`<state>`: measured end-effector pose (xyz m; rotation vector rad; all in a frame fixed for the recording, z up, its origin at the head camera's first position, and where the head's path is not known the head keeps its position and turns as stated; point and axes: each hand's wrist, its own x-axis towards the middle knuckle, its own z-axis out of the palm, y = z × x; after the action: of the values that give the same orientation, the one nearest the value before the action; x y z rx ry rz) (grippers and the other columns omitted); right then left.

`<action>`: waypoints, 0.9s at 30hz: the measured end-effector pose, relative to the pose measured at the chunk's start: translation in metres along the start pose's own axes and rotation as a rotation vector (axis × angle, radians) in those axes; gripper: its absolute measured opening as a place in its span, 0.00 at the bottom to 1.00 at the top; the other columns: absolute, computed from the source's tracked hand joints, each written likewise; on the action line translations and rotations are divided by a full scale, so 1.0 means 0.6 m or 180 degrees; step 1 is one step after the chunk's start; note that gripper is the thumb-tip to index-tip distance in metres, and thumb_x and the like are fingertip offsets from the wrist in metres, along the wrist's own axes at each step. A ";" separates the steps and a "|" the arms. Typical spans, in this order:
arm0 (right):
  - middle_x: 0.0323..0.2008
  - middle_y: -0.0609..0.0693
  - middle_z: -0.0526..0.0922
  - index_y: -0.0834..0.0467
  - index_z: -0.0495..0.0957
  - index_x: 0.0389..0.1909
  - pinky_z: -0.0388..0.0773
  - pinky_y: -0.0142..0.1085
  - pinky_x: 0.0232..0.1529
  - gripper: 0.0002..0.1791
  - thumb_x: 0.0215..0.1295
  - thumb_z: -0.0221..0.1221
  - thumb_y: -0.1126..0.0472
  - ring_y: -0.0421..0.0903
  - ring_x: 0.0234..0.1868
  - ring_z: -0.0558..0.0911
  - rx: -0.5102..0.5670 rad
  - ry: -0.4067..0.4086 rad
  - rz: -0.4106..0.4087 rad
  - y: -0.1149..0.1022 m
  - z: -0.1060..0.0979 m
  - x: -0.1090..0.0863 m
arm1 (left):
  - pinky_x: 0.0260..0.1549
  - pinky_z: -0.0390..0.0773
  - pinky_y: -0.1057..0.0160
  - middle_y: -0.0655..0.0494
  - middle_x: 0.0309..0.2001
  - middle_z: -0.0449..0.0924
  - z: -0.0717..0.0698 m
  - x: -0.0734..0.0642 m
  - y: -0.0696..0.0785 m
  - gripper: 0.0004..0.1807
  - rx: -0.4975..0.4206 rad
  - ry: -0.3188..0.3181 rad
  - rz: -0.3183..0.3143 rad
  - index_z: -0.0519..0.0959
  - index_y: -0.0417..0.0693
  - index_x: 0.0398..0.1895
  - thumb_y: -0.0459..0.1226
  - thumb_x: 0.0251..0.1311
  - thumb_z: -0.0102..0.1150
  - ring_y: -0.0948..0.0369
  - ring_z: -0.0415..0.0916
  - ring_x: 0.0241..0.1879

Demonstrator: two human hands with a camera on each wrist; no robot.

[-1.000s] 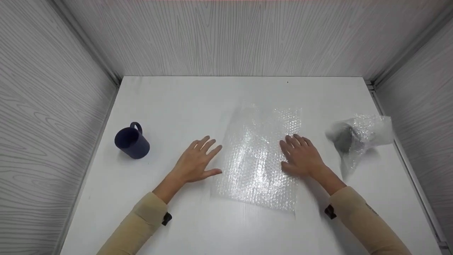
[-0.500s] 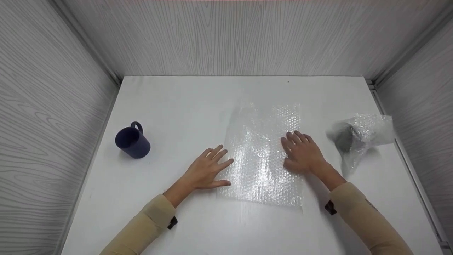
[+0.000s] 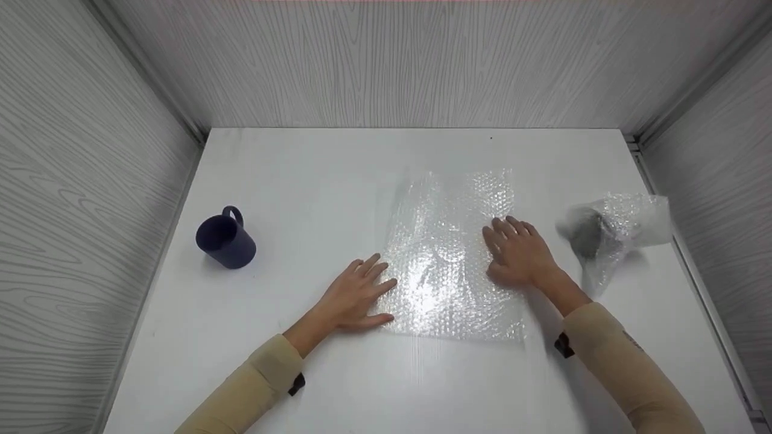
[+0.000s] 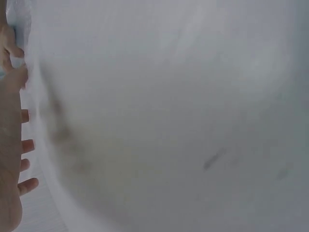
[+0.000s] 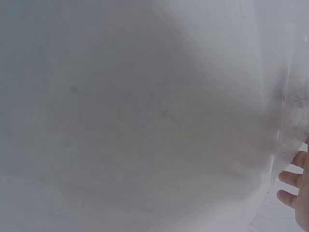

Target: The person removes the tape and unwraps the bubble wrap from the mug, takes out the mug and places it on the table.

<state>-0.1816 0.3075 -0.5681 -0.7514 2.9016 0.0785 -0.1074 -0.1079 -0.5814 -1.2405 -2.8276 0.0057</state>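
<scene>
A sheet of clear bubble wrap lies spread on the white table, shiny with reflections. My left hand is at its left edge, fingers spread and fingertips touching the sheet. On the right edge my right hand rests with its fingers extended. In the left wrist view the left hand shows only at the left margin. The right wrist view catches the right hand's fingers at its right margin, beside the edge of the wrap.
A dark blue mug stands at the left of the table, handle toward the back. At the right lies a dark object wrapped in bubble wrap. Grey wood-grain walls border the back and both sides.
My left hand has moved right and toward me onto the sheet's edge. My right hand has shifted slightly away from me. The bubble wrap has turned a little and lies straighter.
</scene>
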 end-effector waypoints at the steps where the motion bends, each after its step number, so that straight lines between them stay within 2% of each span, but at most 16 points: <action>1: 0.81 0.62 0.62 0.56 0.59 0.82 0.63 0.63 0.78 0.43 0.70 0.49 0.40 0.67 0.82 0.60 -0.0004 -0.0013 0.0001 0.001 0.000 0.001 | 0.75 0.70 0.44 0.46 0.76 0.71 0.001 0.000 0.001 0.39 -0.0031 -0.0003 -0.0008 0.74 0.62 0.73 0.71 0.67 0.49 0.45 0.62 0.80; 5: 0.81 0.63 0.61 0.56 0.58 0.82 0.65 0.64 0.76 0.44 0.70 0.49 0.40 0.67 0.82 0.60 -0.0031 -0.0060 -0.0004 0.002 -0.005 0.003 | 0.74 0.71 0.44 0.46 0.75 0.72 0.005 0.000 0.006 0.39 -0.0097 0.0006 -0.0050 0.73 0.62 0.73 0.70 0.67 0.49 0.44 0.63 0.80; 9: 0.81 0.63 0.62 0.57 0.59 0.81 0.66 0.64 0.75 0.43 0.69 0.50 0.40 0.67 0.82 0.61 -0.0063 -0.0056 -0.0004 0.000 -0.011 0.002 | 0.73 0.72 0.44 0.45 0.74 0.73 0.007 0.002 0.010 0.38 -0.0047 0.0076 -0.0075 0.74 0.61 0.72 0.70 0.67 0.50 0.43 0.65 0.79; 16: 0.74 0.63 0.72 0.58 0.69 0.73 0.70 0.62 0.72 0.36 0.68 0.54 0.45 0.66 0.78 0.67 -0.0186 0.0201 -0.0022 -0.005 -0.010 -0.005 | 0.72 0.73 0.43 0.45 0.71 0.76 0.006 0.013 0.019 0.37 0.0070 0.0157 -0.0104 0.75 0.61 0.71 0.70 0.67 0.51 0.43 0.68 0.77; 21: 0.65 0.64 0.79 0.59 0.75 0.66 0.73 0.62 0.69 0.29 0.66 0.55 0.50 0.67 0.73 0.73 -0.0113 0.0449 -0.0030 -0.014 -0.009 -0.017 | 0.72 0.73 0.43 0.46 0.70 0.77 0.005 0.022 0.022 0.37 0.0150 0.0158 -0.0101 0.75 0.61 0.71 0.70 0.67 0.50 0.43 0.68 0.76; 27: 0.61 0.65 0.82 0.58 0.76 0.62 0.75 0.63 0.65 0.25 0.68 0.57 0.51 0.66 0.69 0.76 -0.0081 0.0472 0.0070 -0.028 -0.017 -0.032 | 0.73 0.72 0.44 0.47 0.70 0.76 0.006 0.030 0.027 0.37 0.0104 0.0132 -0.0123 0.75 0.61 0.71 0.69 0.68 0.50 0.44 0.67 0.77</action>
<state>-0.1582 0.3010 -0.5556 -0.7604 3.0548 0.0646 -0.1076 -0.0837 -0.5845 -1.1654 -2.8040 0.0242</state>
